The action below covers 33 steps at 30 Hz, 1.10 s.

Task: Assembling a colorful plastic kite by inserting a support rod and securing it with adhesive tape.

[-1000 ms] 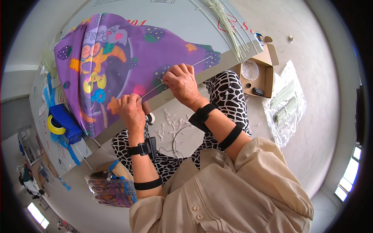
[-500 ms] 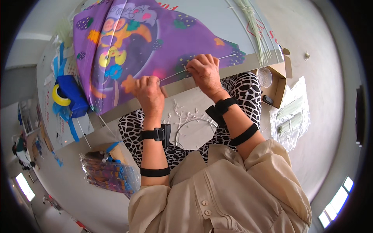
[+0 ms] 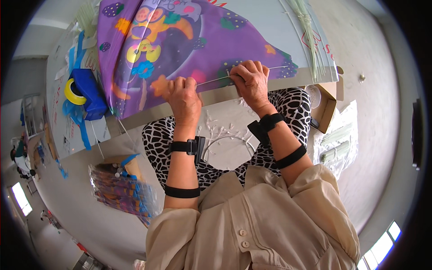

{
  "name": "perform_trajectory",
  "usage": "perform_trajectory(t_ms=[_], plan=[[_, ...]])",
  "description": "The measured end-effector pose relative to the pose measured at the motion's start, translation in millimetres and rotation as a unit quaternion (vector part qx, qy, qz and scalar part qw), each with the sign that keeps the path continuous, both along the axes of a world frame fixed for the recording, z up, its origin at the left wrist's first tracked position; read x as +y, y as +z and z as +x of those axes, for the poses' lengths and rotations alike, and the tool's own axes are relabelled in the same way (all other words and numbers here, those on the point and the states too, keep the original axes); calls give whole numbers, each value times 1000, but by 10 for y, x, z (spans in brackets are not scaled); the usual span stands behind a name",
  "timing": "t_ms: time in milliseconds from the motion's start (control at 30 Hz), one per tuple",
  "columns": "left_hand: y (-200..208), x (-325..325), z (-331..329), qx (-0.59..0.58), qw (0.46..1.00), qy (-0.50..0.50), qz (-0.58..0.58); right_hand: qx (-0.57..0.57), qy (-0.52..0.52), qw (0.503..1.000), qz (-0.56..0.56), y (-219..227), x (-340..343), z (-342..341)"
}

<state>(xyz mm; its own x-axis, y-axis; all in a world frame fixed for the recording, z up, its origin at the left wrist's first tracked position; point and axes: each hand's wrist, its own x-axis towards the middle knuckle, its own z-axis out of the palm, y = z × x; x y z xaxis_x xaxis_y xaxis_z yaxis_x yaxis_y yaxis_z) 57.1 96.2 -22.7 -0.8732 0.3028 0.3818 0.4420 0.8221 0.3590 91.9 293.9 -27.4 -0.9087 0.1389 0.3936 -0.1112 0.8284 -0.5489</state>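
Observation:
A purple printed kite (image 3: 202,49) with cartoon figures lies spread over the work board, its near edge facing me. Along that edge runs a thin white rod (image 3: 211,82). My left hand (image 3: 185,100) is closed at the kite's edge, with the rod leading out from its fingertips. Farther right, my right hand (image 3: 253,85) pinches the same rod beside a small pale crosspiece (image 3: 228,73). The rod continues past it to the kite's dark, scalloped right corner. Curled fingers hide both exact grip points.
A blue tape dispenser (image 3: 92,96) with yellow tape stands left of the kite. Pale thin rods (image 3: 310,40) lie at right on the board. Below right are an open cardboard box (image 3: 330,110) and a clear bag of rods (image 3: 336,148). Small white pieces (image 3: 220,128) lie between my knees.
The whole view has shifted a little, so the scene sits farther right. Both hands stay closed at about the same spots along the kite's edge.

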Motion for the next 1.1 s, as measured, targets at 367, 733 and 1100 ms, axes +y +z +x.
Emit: perform_trajectory(t_ms=[367,733,1100], plan=[[-12,8,5,19,1000,-2,-4,9,11,1000,11,-9,-44,-19],[-12,40,2,38,999,-8,-29,11,12,999,32,-11,-58,-24],[23,108,6,25,999,-28,-10,18,5,999,39,1,-30,-12]])
